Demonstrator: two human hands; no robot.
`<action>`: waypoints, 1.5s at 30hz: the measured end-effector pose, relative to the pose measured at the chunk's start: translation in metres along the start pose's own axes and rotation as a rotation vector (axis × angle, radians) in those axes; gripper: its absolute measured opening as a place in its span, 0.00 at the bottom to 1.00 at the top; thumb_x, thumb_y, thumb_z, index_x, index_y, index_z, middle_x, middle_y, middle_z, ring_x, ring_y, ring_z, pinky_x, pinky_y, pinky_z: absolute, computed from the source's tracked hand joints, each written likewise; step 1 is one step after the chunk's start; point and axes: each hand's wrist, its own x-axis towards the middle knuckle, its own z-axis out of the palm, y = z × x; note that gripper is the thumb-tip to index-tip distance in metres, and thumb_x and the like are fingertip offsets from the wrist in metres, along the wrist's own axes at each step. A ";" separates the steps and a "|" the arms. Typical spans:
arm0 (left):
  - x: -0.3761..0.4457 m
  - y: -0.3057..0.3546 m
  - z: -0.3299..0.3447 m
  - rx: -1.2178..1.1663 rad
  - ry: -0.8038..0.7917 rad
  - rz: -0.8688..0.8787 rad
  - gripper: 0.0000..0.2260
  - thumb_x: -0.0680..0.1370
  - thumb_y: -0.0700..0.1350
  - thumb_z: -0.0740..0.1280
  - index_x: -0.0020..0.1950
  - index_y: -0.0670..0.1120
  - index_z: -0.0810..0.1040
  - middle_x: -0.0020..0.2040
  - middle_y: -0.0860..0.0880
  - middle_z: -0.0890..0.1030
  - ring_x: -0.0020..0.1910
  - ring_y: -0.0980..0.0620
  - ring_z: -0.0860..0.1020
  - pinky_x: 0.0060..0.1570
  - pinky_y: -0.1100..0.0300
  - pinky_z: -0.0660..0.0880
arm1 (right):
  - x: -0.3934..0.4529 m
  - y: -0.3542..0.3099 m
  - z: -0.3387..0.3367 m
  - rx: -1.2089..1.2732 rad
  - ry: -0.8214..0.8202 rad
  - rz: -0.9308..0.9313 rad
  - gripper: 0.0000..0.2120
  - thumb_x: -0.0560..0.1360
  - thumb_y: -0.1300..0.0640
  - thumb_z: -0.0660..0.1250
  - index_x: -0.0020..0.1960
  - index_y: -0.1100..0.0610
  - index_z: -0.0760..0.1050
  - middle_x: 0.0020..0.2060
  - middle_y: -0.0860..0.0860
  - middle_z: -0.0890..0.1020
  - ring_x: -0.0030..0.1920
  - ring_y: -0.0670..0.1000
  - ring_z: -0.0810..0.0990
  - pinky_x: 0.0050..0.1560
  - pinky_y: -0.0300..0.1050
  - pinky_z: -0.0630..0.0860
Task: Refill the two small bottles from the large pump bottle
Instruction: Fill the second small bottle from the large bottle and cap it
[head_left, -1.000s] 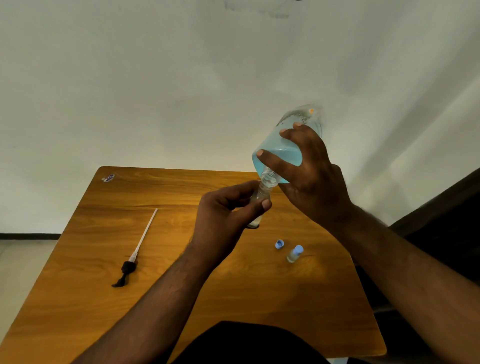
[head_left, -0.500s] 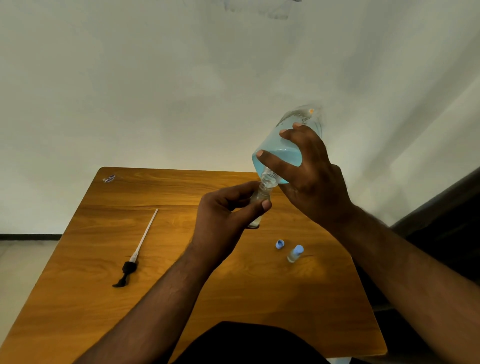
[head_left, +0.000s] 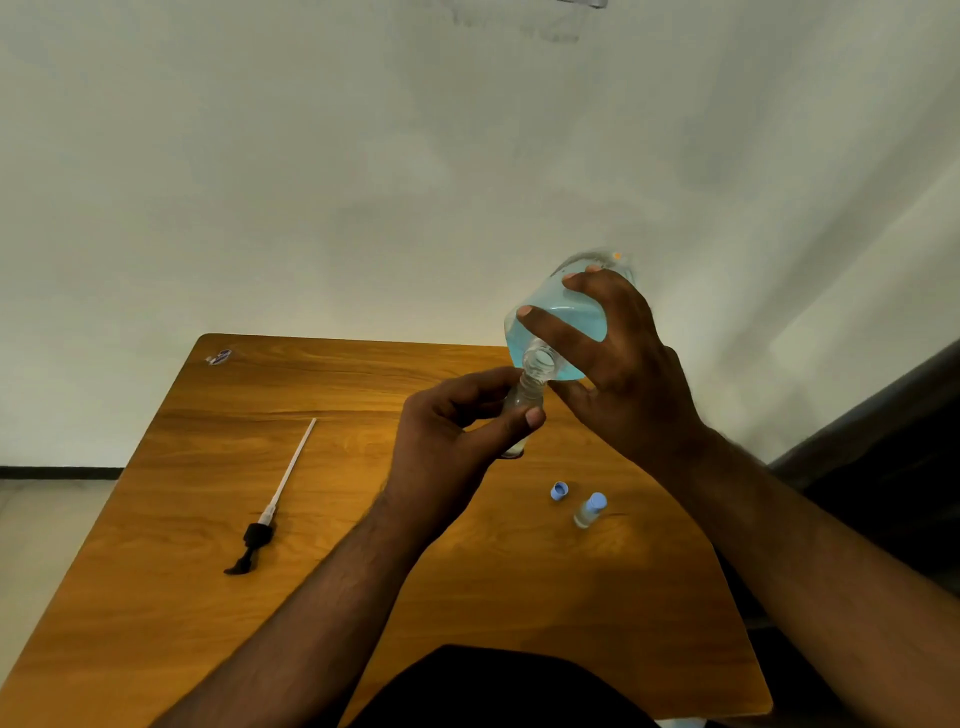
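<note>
Nearest the camera: a dark-clothed lap at the table's near edge, both forearms reaching out over the wooden table (head_left: 156, 597).

Left hand (head_left: 452, 441), fingers and thumb curled round an uncapped small clear bottle (head_left: 522, 410), held up off the table, roughly upright. How full it is, cannot tell; most of it is hidden by the fingers.

Right hand (head_left: 623, 379), fingers spread and wrapped over the large bottle (head_left: 556, 332), pump removed, tipped neck-down. Its open mouth sits right at the small bottle's mouth. Blue liquid fills much of the large bottle.

Judgement: pour into one small bottle is underway, not finished.

On the table, right of centre: loose blue cap (head_left: 559, 490), and just beside it a second small bottle (head_left: 590, 510) with its blue cap on. Filled or waiting, cannot tell. Left to do: at least capping the bottle in hand.

Left side: the pump head with dip tube (head_left: 275, 504), lying flat, well apart from the bottles. Far left corner: small wrapper-like scrap (head_left: 219, 357).

Beyond: plain pale wall, dark skirting strip low left, something dark at right.
</note>
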 end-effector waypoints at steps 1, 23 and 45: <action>0.000 -0.001 -0.001 -0.005 0.003 -0.001 0.16 0.68 0.45 0.74 0.55 0.51 0.82 0.51 0.49 0.86 0.52 0.50 0.84 0.40 0.54 0.82 | -0.001 0.000 0.001 0.007 -0.002 0.003 0.32 0.69 0.58 0.75 0.69 0.51 0.66 0.65 0.58 0.65 0.68 0.61 0.66 0.49 0.54 0.82; -0.015 -0.042 -0.027 -0.028 0.091 -0.027 0.16 0.70 0.34 0.73 0.57 0.36 0.78 0.53 0.39 0.83 0.55 0.45 0.82 0.48 0.58 0.80 | -0.075 -0.039 0.118 0.782 -0.306 0.743 0.44 0.63 0.52 0.79 0.74 0.49 0.60 0.67 0.53 0.70 0.64 0.51 0.70 0.58 0.46 0.74; 0.001 -0.093 -0.001 -0.117 0.146 -0.161 0.11 0.74 0.31 0.70 0.54 0.37 0.76 0.56 0.35 0.81 0.55 0.42 0.81 0.46 0.44 0.82 | -0.121 0.052 0.146 0.577 -0.911 0.699 0.58 0.61 0.49 0.80 0.76 0.39 0.44 0.77 0.51 0.56 0.75 0.56 0.54 0.74 0.59 0.56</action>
